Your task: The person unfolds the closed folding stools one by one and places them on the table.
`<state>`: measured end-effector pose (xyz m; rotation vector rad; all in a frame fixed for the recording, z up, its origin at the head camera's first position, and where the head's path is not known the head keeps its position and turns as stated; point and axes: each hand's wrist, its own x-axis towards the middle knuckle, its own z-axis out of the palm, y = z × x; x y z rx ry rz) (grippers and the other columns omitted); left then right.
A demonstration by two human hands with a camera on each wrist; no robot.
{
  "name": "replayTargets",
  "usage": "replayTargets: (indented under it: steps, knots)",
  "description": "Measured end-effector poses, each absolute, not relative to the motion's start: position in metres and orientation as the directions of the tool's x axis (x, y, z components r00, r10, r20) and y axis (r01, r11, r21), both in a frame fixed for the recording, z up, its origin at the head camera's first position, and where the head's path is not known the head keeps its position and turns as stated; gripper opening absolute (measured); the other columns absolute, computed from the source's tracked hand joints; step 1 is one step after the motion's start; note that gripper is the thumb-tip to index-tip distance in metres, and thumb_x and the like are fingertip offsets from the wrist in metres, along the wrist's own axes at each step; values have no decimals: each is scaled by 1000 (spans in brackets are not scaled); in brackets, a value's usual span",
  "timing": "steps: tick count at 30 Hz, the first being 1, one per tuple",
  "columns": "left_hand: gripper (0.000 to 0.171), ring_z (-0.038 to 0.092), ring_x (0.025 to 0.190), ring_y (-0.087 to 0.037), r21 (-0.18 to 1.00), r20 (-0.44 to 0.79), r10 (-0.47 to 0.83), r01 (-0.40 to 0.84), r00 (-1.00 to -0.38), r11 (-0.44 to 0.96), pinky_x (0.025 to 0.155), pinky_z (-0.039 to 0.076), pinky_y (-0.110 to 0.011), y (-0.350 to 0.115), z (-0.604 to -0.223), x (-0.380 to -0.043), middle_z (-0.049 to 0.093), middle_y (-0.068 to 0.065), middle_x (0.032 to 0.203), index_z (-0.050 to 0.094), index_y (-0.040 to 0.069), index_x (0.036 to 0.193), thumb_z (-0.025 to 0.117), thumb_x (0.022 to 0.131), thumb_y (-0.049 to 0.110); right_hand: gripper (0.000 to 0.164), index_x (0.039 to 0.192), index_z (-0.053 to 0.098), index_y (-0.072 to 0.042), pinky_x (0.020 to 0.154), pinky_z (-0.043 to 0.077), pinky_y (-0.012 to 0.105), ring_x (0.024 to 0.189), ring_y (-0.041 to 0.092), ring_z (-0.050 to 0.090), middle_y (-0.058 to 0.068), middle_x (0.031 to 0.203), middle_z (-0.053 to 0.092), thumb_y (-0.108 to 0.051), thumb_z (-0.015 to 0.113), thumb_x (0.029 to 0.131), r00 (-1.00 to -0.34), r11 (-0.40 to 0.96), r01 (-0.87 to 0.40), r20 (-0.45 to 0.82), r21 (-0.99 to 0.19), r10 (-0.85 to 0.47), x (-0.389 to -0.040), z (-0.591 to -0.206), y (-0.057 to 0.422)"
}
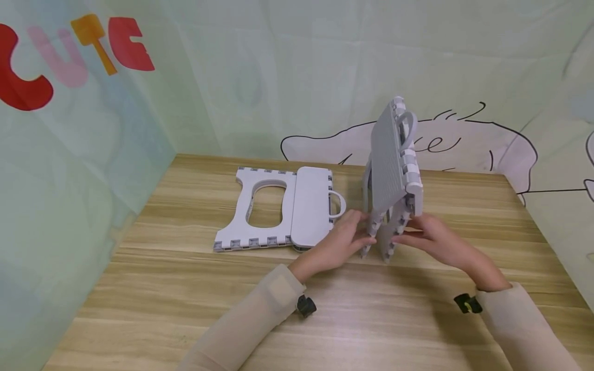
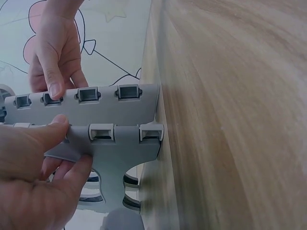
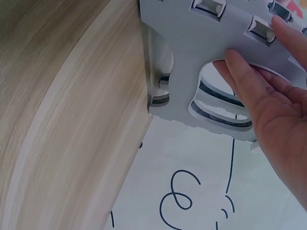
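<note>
Grey upright stool point(image 1: 389, 159), gripped by left hand point(image 1: 336, 242) and right hand point(image 1: 438, 242), stands toward tabletop point(image 1: 148, 309) back edge; flat stool point(image 1: 310, 206) lies nearer back-left corner.

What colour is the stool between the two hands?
The stool is mostly light grey; the head view shows it best.

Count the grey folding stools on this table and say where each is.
2. The folded stool lies flat on the table; right of it, the partly open stool is upright, held between the left hand and the right hand.
</note>
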<state>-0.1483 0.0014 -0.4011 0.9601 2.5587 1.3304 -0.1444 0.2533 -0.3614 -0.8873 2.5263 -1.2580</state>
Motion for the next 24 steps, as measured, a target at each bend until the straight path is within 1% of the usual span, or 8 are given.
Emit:
replayTargets:
  steps: [5,10,16,24]
  knots:
    - [49,49,122,-22,766,187,577,486,-795,420,107,41,-24,2,-400,-148,50,-13,128,47,-3,135,64,98,23,64,153,34,-1,90,55,48,123,45,54,27,147,44,-4,65,97,-801,460,-446,113,-767,-588,-144,-362,257]
    - [47,49,122,-23,777,198,579,486,-791,399,106,41,-21,1,-400,-147,50,-13,127,47,-3,133,64,98,22,60,150,37,4,89,55,49,121,45,55,28,145,46,-3,64,97,-794,460,-466,128,-756,-594,-143,-361,261]
    - [47,50,121,-23,777,205,582,492,-787,392,105,41,-21,1,-399,-147,50,-13,126,47,-4,133,65,97,22,60,149,38,5,88,55,49,121,46,55,29,145,46,-2,65,96,-798,468,-465,127,-752,-589,-142,-360,265]
    - [48,50,121,-24,777,201,582,490,-788,396,105,41,-21,2,-399,-147,50,-13,127,47,-4,134,65,97,22,57,146,41,6,86,56,48,117,46,58,30,138,52,-1,66,95,-802,483,-478,140,-733,-581,-139,-359,272]
